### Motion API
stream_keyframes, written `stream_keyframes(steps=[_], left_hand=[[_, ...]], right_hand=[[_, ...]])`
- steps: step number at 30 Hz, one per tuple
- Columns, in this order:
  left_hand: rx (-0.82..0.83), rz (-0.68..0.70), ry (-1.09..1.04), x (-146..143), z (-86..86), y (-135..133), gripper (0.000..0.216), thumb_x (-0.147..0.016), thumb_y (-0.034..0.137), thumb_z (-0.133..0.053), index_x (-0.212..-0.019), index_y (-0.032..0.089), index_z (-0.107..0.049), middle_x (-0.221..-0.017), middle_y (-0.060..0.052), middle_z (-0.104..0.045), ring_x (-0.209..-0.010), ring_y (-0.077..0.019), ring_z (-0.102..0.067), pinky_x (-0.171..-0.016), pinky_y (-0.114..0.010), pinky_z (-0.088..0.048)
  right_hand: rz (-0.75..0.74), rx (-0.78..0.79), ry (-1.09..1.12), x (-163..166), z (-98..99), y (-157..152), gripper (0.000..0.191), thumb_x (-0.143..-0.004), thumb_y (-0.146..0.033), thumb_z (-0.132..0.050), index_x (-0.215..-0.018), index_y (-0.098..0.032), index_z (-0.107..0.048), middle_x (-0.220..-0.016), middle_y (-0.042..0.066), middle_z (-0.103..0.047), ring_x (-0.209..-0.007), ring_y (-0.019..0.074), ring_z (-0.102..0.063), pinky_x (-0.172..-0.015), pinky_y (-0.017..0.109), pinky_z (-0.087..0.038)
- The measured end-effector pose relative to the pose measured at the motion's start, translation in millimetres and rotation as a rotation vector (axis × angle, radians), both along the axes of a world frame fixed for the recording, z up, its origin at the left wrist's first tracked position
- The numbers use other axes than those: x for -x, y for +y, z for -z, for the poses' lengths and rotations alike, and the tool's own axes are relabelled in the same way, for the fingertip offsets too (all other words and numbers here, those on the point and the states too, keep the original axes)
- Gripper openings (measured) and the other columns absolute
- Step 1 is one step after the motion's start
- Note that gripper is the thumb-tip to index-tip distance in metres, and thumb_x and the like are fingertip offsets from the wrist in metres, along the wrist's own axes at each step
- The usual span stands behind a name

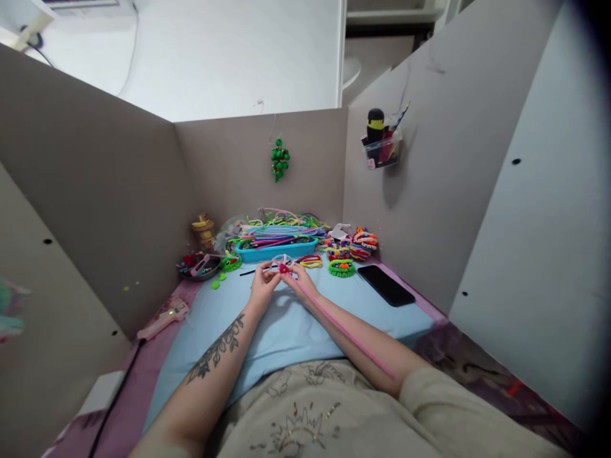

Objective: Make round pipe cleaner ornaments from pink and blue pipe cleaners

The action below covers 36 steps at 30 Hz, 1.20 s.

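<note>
My left hand (261, 285) and my right hand (300, 280) meet over the light blue cloth (286, 324). Both pinch a small pipe-cleaner flower (282, 265) with pale loops and a red centre. A long pink pipe cleaner (344, 331) runs from the flower back along my right forearm. Just beyond the hands stands a blue tray (277, 249) piled with coloured pipe cleaners.
A black phone (386, 284) lies to the right on the cloth. Finished green and multicoloured pipe-cleaner pieces (342, 268) sit near it. A dark bowl (203, 267) of bits and a pink glue gun (165, 318) are at left. Grey partition walls (105, 191) close in the desk.
</note>
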<state>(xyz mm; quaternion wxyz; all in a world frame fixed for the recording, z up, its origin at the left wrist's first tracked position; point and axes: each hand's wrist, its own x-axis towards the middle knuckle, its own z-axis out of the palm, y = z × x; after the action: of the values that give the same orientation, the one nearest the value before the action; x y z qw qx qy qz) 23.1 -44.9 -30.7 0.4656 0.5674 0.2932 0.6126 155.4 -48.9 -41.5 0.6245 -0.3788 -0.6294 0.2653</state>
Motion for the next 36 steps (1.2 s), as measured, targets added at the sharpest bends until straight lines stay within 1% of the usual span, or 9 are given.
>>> stream_keyframes(steps=[4, 10, 13, 15, 19, 22, 26, 31, 36], left_hand=[[0.035, -0.011, -0.046, -2, -1.6, -1, 0.046, -0.064, 0.028, -0.071, -0.103, 0.019, -0.049, -0.074, 0.0, -0.062, -0.072, -0.0139, -0.061, -0.073, -0.029, -0.046], [-0.035, -0.02, -0.007, -3, 0.2, 2, 0.038, -0.066, 0.028, -0.07, -0.1, 0.018, -0.055, -0.084, -0.004, -0.064, -0.079, -0.0155, -0.061, -0.077, -0.03, -0.045], [-0.065, -0.013, 0.053, -2, 1.7, 3, 0.035, -0.071, 0.03, -0.065, -0.103, 0.018, -0.059, -0.096, -0.007, -0.064, -0.085, -0.0167, -0.059, -0.079, -0.031, -0.044], [-0.056, 0.015, 0.076, -3, 2.1, 3, 0.035, -0.073, 0.031, -0.063, -0.106, 0.019, -0.059, -0.099, -0.007, -0.064, -0.089, -0.0172, -0.059, -0.082, -0.031, -0.043], [0.025, 0.074, -0.009, -7, 1.0, 0, 0.031, -0.071, 0.032, -0.066, -0.097, 0.018, -0.061, -0.097, -0.006, -0.065, -0.089, -0.0172, -0.059, -0.082, -0.031, -0.043], [0.127, 0.142, -0.119, -11, -1.6, -2, 0.03, -0.067, 0.031, -0.07, -0.092, 0.017, -0.06, -0.091, -0.005, -0.065, -0.082, -0.0158, -0.061, -0.08, -0.032, -0.045], [0.23, 0.151, -0.192, -12, -6.5, -5, 0.028, -0.059, 0.028, -0.076, -0.08, 0.015, -0.061, -0.078, -0.002, -0.065, -0.071, -0.013, -0.06, -0.074, -0.028, -0.046], [0.205, 0.156, -0.18, -10, -7.3, -4, 0.026, -0.059, 0.028, -0.075, -0.077, 0.015, -0.062, -0.076, -0.002, -0.064, -0.069, -0.012, -0.058, -0.071, -0.027, -0.046], [0.145, 0.136, -0.156, -9, -1.4, 1, 0.023, -0.063, 0.029, -0.072, -0.078, 0.016, -0.06, -0.075, 0.0, -0.063, -0.067, -0.0103, -0.057, -0.072, -0.026, -0.046]], right_hand=[[-0.016, -0.023, 0.046, 1, 0.2, 2, 0.025, -0.073, -0.042, -0.062, -0.082, -0.019, -0.067, -0.092, 0.005, -0.061, -0.094, 0.022, -0.052, -0.09, 0.038, -0.037], [-0.105, 0.052, 0.153, 2, 5.0, 5, 0.027, -0.073, -0.044, -0.06, -0.082, -0.018, -0.064, -0.077, 0.003, -0.061, -0.078, 0.0181, -0.055, -0.071, 0.031, -0.045], [-0.092, 0.09, 0.155, 2, 5.6, 6, 0.027, -0.073, -0.043, -0.059, -0.082, -0.018, -0.064, -0.071, 0.001, -0.059, -0.071, 0.0159, -0.054, -0.064, 0.028, -0.044], [-0.061, 0.106, 0.149, 1, 5.3, 6, 0.027, -0.073, -0.042, -0.059, -0.082, -0.018, -0.063, -0.07, 0.001, -0.058, -0.07, 0.0153, -0.054, -0.063, 0.027, -0.044], [0.036, 0.094, 0.086, 1, 3.3, 5, 0.022, -0.072, -0.039, -0.059, -0.08, -0.018, -0.063, -0.077, 0.001, -0.057, -0.076, 0.0159, -0.054, -0.069, 0.028, -0.044], [0.111, 0.07, 0.007, 4, 1.6, 2, 0.016, -0.07, -0.033, -0.06, -0.076, -0.018, -0.063, -0.085, 0.003, -0.052, -0.077, 0.0151, -0.053, -0.075, 0.03, -0.044], [0.112, 0.038, -0.034, 6, 0.8, -1, 0.012, -0.069, -0.028, -0.06, -0.075, -0.018, -0.062, -0.09, 0.003, -0.047, -0.078, 0.0143, -0.053, -0.079, 0.03, -0.045], [0.079, 0.067, 0.003, 5, 0.9, -1, 0.01, -0.066, -0.024, -0.061, -0.074, -0.019, -0.062, -0.093, 0.004, -0.048, -0.092, 0.018, -0.052, -0.085, 0.032, -0.044], [0.05, 0.121, 0.053, 3, -0.5, 1, 0.017, -0.062, -0.026, -0.065, -0.078, -0.018, -0.066, -0.1, 0.006, -0.052, -0.101, 0.0215, -0.051, -0.097, 0.037, -0.035]])
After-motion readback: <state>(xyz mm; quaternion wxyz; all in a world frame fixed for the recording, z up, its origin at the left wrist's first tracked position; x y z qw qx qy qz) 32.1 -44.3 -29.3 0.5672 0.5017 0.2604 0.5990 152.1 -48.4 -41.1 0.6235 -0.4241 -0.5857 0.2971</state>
